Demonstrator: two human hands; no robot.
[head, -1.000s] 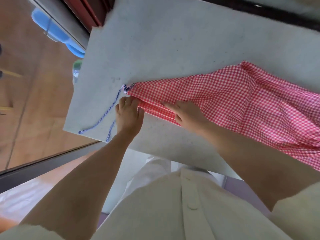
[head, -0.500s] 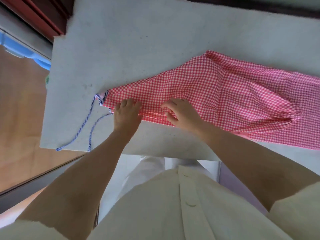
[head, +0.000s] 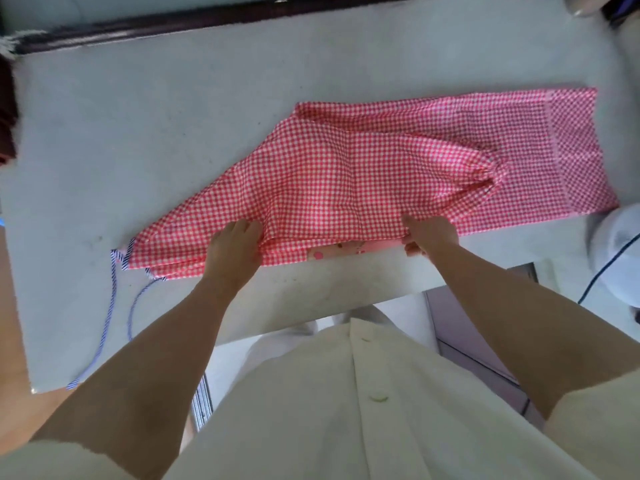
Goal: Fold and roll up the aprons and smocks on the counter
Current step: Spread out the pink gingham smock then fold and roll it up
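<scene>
Gingham smock (head: pixel 346 174) looks light, limp, slide-prone; left hand (head: pixel 233 247) and right hand (head: pixel 429 235) pinch its near edge, probably the best hold.

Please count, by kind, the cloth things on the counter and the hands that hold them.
checked smock: 1
striped cords: 2
pink printed fabric, showing under the smock's near edge: 1
hands: 2 (left hand, right hand)
Total: 6
</scene>
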